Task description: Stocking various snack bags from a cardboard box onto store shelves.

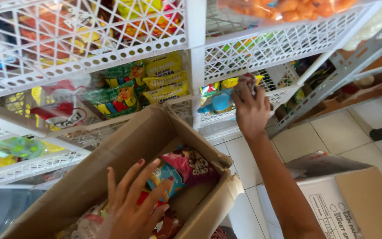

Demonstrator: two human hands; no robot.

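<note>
My left hand (131, 206) rests with spread fingers on colourful snack packets (186, 166) inside an open cardboard box (124, 146) at the lower left. My right hand (250, 108) reaches up and forward to a white plastic basket (284, 90) on the rack. Its fingers are closed on a small snack packet (247, 80) at the basket's opening. Blue and yellow packets (222, 99) lie inside that basket.
White lattice baskets (89, 40) on a rack fill the upper view, stocked with yellow and green snack bags (164, 77) and orange snacks (288, 6). A second cardboard box (354, 203) stands at the lower right on the tiled floor (337, 130). A grey metal shelf frame (350, 62) runs diagonally.
</note>
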